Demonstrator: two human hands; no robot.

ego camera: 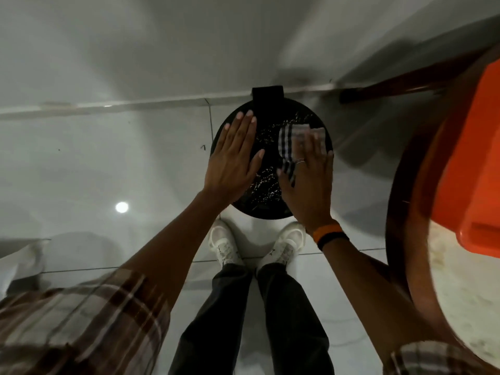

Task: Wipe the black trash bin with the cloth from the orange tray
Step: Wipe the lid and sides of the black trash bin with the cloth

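Observation:
The round black trash bin (267, 147) stands on the floor by the wall, seen from above, its lid speckled with pale specks. My left hand (232, 158) lies flat and open on the lid's left side, fingers spread. On the lid's right side my right hand (308, 180) presses a checked black-and-white cloth (289, 147) flat against the surface. Part of the cloth is hidden under the palm. The orange tray (470, 163) sits on the table at the right.
A round wooden-rimmed table (405, 239) with a pale top fills the right edge, close to the bin. A white wall and skirting run behind the bin. My feet in white shoes (227, 244) stand on pale floor tiles just in front of it.

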